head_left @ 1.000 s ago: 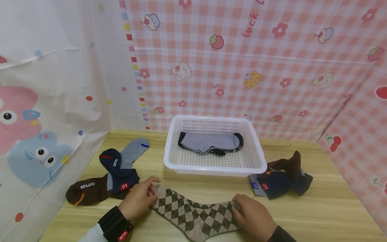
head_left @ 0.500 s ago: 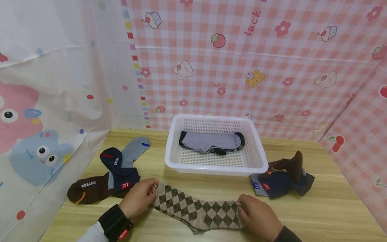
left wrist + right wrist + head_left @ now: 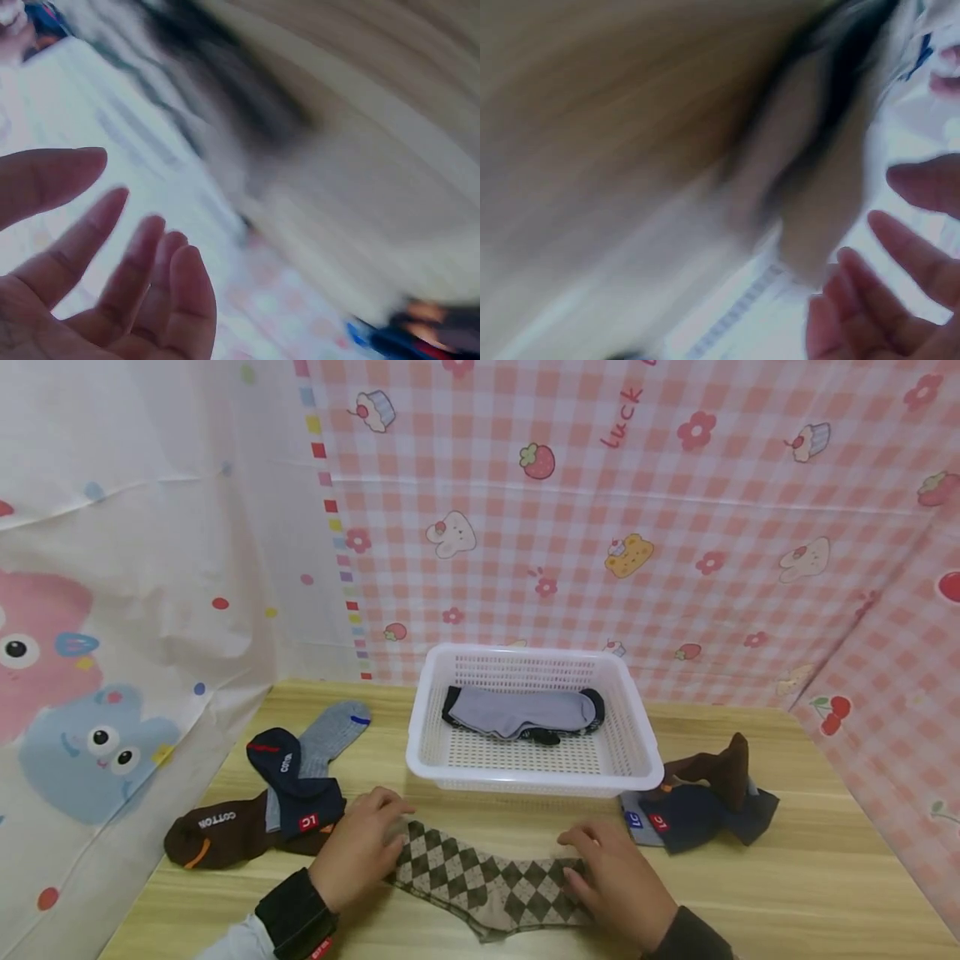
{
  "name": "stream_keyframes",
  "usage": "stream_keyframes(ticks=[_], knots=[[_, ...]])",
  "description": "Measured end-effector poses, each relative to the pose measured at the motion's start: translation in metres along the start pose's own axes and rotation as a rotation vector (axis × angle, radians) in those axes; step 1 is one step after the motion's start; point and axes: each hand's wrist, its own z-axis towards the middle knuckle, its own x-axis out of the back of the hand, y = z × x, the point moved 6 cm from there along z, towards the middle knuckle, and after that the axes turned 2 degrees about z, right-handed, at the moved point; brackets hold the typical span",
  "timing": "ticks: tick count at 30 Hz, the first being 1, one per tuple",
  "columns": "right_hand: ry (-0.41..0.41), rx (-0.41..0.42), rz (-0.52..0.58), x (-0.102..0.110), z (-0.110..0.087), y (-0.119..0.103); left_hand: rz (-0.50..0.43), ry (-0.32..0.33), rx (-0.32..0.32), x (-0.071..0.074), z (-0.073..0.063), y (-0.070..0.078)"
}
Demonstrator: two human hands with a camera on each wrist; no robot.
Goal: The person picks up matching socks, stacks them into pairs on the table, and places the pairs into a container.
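A beige and dark green argyle sock (image 3: 491, 881) lies flat on the table, its toe pointing toward the person. An edge below it hints at a second layer. At its left end is my left hand (image 3: 360, 843), fingers loosely bent. The left wrist view, though blurred, has that hand's fingers (image 3: 142, 255) parted from the thumb around nothing. Over the sock's right end hovers or rests my right hand (image 3: 618, 881); contact is hard to tell. Its fingers (image 3: 915, 255) are likewise spread in the right wrist view, holding nothing.
A white basket (image 3: 532, 783) behind the sock holds lavender and black socks (image 3: 525, 710). Left lie a brown sock (image 3: 225, 835), a navy sock (image 3: 300, 785) and a grey sock (image 3: 333, 731). Right of the basket sit brown (image 3: 727, 772) and navy socks (image 3: 693, 818) over grey.
The argyle sock has been pulled straighter and flatter. Both hands have released its ends and shifted slightly inward.
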Motion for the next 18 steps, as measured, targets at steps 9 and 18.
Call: stream_keyframes(ticks=[9, 18], knots=[[-0.218, 0.199, 0.138, -0.036, 0.020, -0.061, -0.053, -0.257, -0.262, -0.035, -0.007, 0.060], [-0.281, 0.092, 0.128, -0.042, 0.006, -0.038, 0.064, -0.295, -0.279, -0.045, -0.014, 0.050]])
